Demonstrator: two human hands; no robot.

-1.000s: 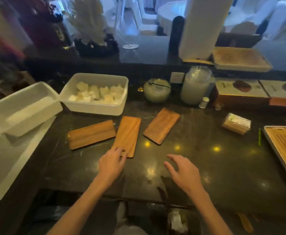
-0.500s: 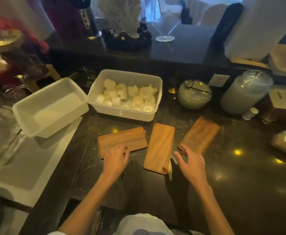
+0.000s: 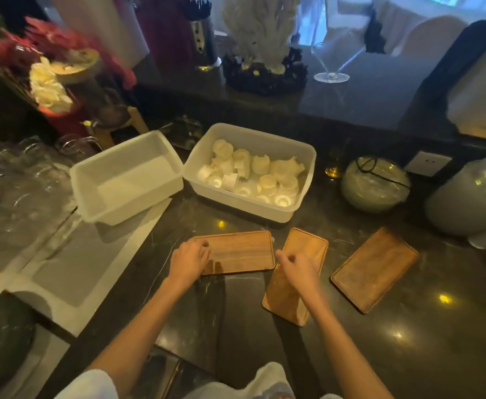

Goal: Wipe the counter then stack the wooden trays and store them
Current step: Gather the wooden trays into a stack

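Left hand (image 3: 190, 259) grip pinching left tray (image 3: 240, 251) end; right hand (image 3: 297, 269), grip curled at its other end, over middle tray (image 3: 293, 286). Risk: tray slips, scrapes tabletop (image 3: 408, 341), knocks tub (image 3: 290, 210).

Three wooden trays (image 3: 240, 251) show warm brown grain, the middle tray (image 3: 305, 254) lighter and more orange. The counter (image 3: 408, 341) is black with pale veins. Two tubs (image 3: 126, 180) are translucent white; blurred flowers (image 3: 49, 87) look red and cream.
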